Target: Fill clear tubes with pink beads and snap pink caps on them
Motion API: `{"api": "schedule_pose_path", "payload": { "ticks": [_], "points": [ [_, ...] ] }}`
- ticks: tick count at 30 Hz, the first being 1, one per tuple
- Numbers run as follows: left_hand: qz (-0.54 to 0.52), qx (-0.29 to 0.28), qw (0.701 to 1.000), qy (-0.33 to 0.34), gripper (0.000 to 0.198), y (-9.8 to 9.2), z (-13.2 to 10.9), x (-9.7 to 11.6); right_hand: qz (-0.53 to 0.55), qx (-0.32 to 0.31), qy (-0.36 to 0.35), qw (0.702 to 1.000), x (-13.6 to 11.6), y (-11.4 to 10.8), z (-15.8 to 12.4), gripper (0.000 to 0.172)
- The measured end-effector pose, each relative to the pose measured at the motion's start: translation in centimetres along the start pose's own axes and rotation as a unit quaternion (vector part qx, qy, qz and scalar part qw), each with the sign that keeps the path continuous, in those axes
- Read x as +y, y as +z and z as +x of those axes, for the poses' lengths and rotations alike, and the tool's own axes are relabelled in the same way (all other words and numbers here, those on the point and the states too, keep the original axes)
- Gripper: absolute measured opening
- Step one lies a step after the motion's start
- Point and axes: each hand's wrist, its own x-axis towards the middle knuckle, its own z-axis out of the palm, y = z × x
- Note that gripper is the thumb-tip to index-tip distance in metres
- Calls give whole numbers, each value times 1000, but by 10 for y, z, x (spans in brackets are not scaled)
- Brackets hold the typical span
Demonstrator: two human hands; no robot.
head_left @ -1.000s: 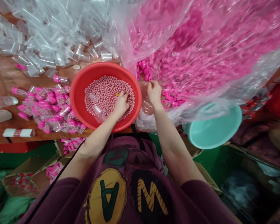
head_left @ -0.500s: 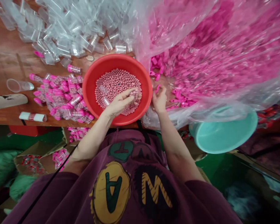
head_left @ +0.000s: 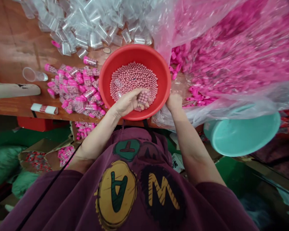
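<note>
My left hand (head_left: 127, 104) is over the red basin (head_left: 164, 69), its fingers wrapped round a small clear vial (head_left: 144, 97) filled with pink beads. Loose pink beads (head_left: 135, 73) cover the basin's bottom, and a clear vial (head_left: 118, 83) lies among them. Just outside the basin's right rim is my right hand (head_left: 174, 101), closed, with its fingertips turned away; what they hold, if anything, is hidden. Bright pink caps (head_left: 197, 96) lie on the table to the right of that hand.
Filled, pink-capped vials (head_left: 74, 86) are heaped left of the basin. Behind are empty clear vials (head_left: 86, 25); a plastic bag of pink caps (head_left: 231, 54) spreads at right. A teal basin (head_left: 245, 136) overhangs the table's front edge. A white roll (head_left: 16, 90) lies at far left.
The camera view has shifted, so the table things appear farther right. My right hand has closed beside the rim, and the pink cap at its fingertips no longer shows. The left hand still holds the vial.
</note>
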Motion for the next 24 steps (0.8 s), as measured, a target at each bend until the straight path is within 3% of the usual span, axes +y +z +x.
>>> {"api": "schedule_pose_path", "payload": {
  "ticks": [4, 7, 11, 16, 19, 24],
  "points": [
    [-10, -6, 1000, 14, 50, -8, -12, -2, 58, 151, 2, 987, -2, -18, 0, 32],
    [-33, -3, 999, 36, 46, -12, -19, -3, 196, 195, -34, 960, -26, -40, -17, 42],
    [-49, 4, 997, 51, 43, -13, -21, -3, 385, 118, -115, 908, -88, -63, -53, 50],
    [-69, 33, 996, 54, 41, -16, -20, -2, 438, 63, -117, 889, -151, -67, -81, 40],
    [-69, 35, 996, 46, 44, -19, -22, 0, 434, 48, -93, 895, -162, -61, -85, 41],
    [-68, 35, 995, 61, 48, -26, -29, 2, 444, 39, -63, 893, -161, -52, -89, 47]
  ]
}}
